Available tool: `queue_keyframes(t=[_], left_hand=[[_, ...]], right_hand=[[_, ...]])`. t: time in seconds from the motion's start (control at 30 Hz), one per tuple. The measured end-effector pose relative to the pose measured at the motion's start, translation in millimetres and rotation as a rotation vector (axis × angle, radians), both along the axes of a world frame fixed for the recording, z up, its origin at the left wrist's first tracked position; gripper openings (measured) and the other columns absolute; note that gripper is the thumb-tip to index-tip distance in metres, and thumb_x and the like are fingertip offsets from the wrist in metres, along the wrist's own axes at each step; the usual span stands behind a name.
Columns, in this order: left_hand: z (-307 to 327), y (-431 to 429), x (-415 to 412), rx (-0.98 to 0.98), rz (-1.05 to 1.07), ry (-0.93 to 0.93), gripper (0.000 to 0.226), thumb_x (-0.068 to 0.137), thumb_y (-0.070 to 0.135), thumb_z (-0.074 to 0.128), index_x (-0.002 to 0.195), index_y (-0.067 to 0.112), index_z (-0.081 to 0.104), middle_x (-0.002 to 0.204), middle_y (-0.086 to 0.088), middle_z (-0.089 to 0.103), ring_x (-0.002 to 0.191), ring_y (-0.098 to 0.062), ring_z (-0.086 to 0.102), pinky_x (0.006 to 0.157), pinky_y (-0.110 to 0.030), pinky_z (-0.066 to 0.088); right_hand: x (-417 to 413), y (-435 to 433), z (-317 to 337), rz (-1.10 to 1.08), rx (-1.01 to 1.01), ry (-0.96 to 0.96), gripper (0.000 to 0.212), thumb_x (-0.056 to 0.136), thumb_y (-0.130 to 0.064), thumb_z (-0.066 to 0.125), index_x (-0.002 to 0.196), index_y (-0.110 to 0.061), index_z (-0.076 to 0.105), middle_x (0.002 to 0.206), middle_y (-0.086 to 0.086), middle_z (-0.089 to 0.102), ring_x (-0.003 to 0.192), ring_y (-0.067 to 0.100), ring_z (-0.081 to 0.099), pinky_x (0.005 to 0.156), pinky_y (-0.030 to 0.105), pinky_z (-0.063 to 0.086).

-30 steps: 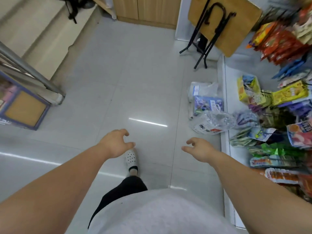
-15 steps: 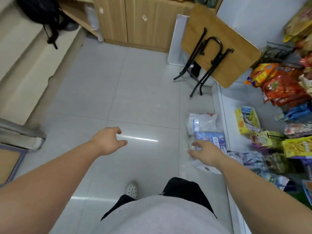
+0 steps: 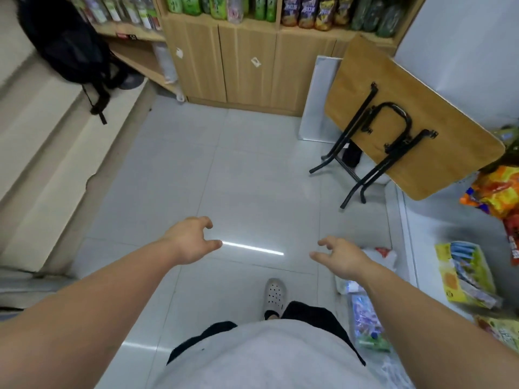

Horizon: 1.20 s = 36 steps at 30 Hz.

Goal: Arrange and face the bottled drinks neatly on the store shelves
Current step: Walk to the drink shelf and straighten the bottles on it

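Note:
Bottled drinks stand along the top of the view on a wooden shelf unit [image 3: 247,60]: green bottles [image 3: 193,5], dark purple-labelled bottles [image 3: 309,12] and clear bottles [image 3: 118,9] at the left. My left hand [image 3: 189,240] and my right hand [image 3: 341,255] hang over the tiled floor, well short of the shelves. Both have loosely curled fingers and hold nothing.
A folded wooden table [image 3: 404,119] with black legs leans at the right. Snack packets [image 3: 466,276] fill a rack on the right, and plastic bags [image 3: 365,318] lie on the floor beside it. A black backpack [image 3: 70,49] sits on steps [image 3: 50,153] at the left.
The view has tilted up and moved forward, bringing the drink shelves into sight. Both hands stay empty; the bags on the floor have slid lower in the view.

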State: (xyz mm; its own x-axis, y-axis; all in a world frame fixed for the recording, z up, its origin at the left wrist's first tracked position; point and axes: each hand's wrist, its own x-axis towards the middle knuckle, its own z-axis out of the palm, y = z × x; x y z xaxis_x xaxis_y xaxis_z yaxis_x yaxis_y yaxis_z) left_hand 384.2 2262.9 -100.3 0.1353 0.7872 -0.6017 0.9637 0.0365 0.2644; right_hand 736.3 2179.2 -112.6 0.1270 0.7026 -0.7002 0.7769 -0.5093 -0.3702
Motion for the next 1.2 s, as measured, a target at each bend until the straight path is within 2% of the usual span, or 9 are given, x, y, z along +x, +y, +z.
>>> queue_keyframes(t=[0.1,0.3,0.47,0.63,0.9,1.03,1.2], left_hand=[[9,63,23,0.027,-0.005,0.025,0.062,0.089,0.058,0.066,0.140,0.026,0.052,0.139,-0.005,0.055,0.124,-0.025,0.056,0.100,-0.035,0.046],[13,180,50,0.005,0.012,0.003,0.062,0.090,0.058,0.065,0.141,0.026,0.050,0.142,-0.005,0.051,0.120,-0.025,0.057,0.097,-0.035,0.048],[3,300,60,0.021,-0.023,-0.032,0.063,0.090,0.059,0.064,0.141,0.025,0.050,0.143,-0.005,0.051,0.121,-0.025,0.057,0.098,-0.036,0.048],[3,434,65,-0.002,-0.086,-0.087,0.065,0.090,0.059,0.064,0.143,0.023,0.050,0.144,-0.007,0.052,0.125,-0.026,0.055,0.100,-0.037,0.047],[35,625,85,0.059,-0.165,-0.094,0.064,0.090,0.058,0.065,0.141,0.022,0.052,0.142,-0.008,0.054,0.126,-0.027,0.055,0.100,-0.035,0.047],[35,696,111,0.048,-0.172,-0.107,0.064,0.090,0.057,0.065,0.141,0.022,0.052,0.142,-0.006,0.053,0.127,-0.025,0.054,0.101,-0.034,0.046],[32,784,158,0.074,-0.150,-0.093,0.065,0.089,0.059,0.066,0.142,0.023,0.052,0.146,-0.006,0.052,0.131,-0.024,0.053,0.104,-0.035,0.045]], right_hand=[[22,70,5,0.006,0.015,-0.010,0.058,0.093,-0.055,0.065,0.140,-0.022,0.056,0.143,0.009,0.057,0.126,0.026,0.057,0.104,0.035,0.045],[41,199,14,0.001,0.050,0.048,0.057,0.096,-0.052,0.063,0.142,-0.020,0.054,0.148,0.008,0.053,0.131,0.025,0.054,0.101,0.032,0.042],[44,315,10,-0.041,0.070,0.051,0.059,0.096,-0.055,0.062,0.143,-0.021,0.053,0.150,0.008,0.051,0.132,0.025,0.053,0.102,0.034,0.044],[37,422,17,-0.120,0.040,0.021,0.059,0.096,-0.055,0.061,0.144,-0.023,0.052,0.152,0.006,0.049,0.127,0.025,0.055,0.083,0.030,0.043],[37,585,38,-0.185,0.143,0.015,0.057,0.093,-0.053,0.066,0.139,-0.020,0.058,0.145,0.005,0.057,0.131,0.022,0.054,0.101,0.032,0.045],[59,657,42,-0.179,0.159,0.021,0.057,0.094,-0.054,0.064,0.140,-0.021,0.057,0.144,0.002,0.056,0.127,0.022,0.057,0.097,0.032,0.047],[118,758,30,-0.187,0.186,0.044,0.058,0.094,-0.056,0.063,0.141,-0.023,0.056,0.145,0.001,0.056,0.129,0.022,0.055,0.101,0.033,0.046]])
